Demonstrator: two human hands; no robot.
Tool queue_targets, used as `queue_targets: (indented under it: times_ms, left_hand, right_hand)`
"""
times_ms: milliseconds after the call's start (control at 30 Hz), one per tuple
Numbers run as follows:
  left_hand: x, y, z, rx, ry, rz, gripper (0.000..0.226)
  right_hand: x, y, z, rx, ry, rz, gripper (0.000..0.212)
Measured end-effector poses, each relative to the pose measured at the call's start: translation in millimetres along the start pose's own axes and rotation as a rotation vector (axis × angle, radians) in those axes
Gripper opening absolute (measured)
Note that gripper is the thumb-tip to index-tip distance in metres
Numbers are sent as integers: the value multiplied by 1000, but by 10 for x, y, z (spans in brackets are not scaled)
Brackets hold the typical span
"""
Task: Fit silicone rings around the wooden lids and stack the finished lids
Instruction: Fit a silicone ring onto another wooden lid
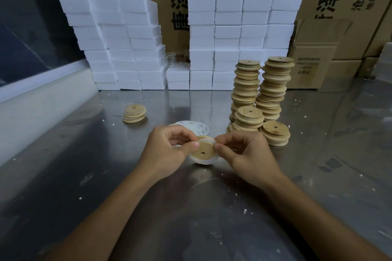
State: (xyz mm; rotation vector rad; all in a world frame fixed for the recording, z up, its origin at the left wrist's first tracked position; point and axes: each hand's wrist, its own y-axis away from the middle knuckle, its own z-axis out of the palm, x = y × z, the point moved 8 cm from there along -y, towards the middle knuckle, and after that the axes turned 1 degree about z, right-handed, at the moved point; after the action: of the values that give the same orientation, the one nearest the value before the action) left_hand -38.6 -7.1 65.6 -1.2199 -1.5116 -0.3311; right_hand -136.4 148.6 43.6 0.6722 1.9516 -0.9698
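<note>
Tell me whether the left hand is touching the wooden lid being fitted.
Touching. The head view shows the left hand pinching the left edge of the wooden lid, its thumb tip lying on the lid's face.

Lid (204,150) in the middle: pale tan wood with a faint grain and one dark centre hole. Ring (201,160) around it: translucent white. Loose rings (196,128) just beyond: the same milky white. Two tall stacks of lids (262,89) at right: light tan, darker brown in the grooves. Short stacks (263,128) near them: the same tan, one lid with a darker brown smudge. Small stack (134,113) at left: tan with pale whitish bands between the discs. Table (84,154): dull grey metal, streaked, dotted with white crumbs. Far blocks (229,27): plain bright white. Cartons (339,6) behind: brown cardboard with black printed characters. Far left panel (25,27): dark blue-black.
</note>
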Motion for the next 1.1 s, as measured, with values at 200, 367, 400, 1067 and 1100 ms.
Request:
queue_targets:
  times_ms: [200,367,400,1067,1100]
  left_hand:
    - [-57,5,-12,8,86,-95,13]
    - [-88,-1,-17,24,97,-125,17]
    - [-96,-3,-24,24,102,-132,18]
    - [94,52,105,-54,-251,249,26]
    - [112,57,135,-73,-297,276,23]
  right_hand:
    - [27,-10,11,0,-10,29,7]
    - [30,-13,8,-3,-19,39,7]
    - [29,-12,7,-7,-23,40,6]
    - [-75,16,42,-35,21,-64,7]
    - [-102,20,56,-49,42,-91,7]
